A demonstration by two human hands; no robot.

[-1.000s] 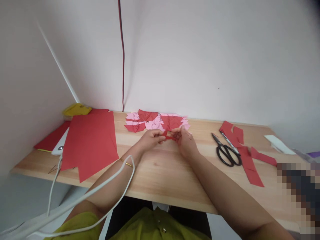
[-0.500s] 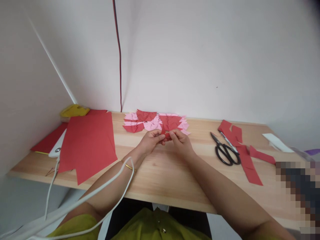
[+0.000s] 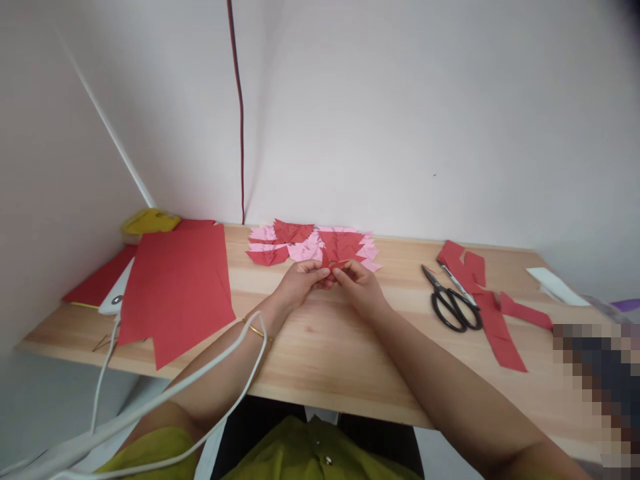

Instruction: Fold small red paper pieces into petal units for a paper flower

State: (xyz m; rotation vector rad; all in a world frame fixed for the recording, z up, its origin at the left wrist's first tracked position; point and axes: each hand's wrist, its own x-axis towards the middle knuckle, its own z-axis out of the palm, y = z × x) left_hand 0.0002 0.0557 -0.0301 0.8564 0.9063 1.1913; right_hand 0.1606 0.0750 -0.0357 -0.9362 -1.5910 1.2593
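Both hands meet over the middle of the wooden table (image 3: pixel 320 347). My left hand (image 3: pixel 303 281) pinches a small folded piece of red paper (image 3: pixel 327 259) from the left. From the right, my right hand (image 3: pixel 361 285) grips the same piece between thumb and fingers. Much of the paper is hidden by the fingers. Just behind it lie several folded red paper pieces (image 3: pixel 341 244) and pink paper pieces (image 3: pixel 305 251) with jagged edges, spread against the wall.
Large red paper sheets (image 3: pixel 180 287) and a yellow item (image 3: pixel 151 220) lie at the left. At the right are black-handled scissors (image 3: pixel 453 305), a pen (image 3: pixel 457 281), red paper offcuts (image 3: pixel 500 337) and a white piece (image 3: pixel 556 287). A white cable (image 3: pixel 200 377) crosses before my left arm.
My right thumb and fingers have closed in nearer to my left fingertips on the red paper. Less of the paper shows between the hands; the other things lie as before.
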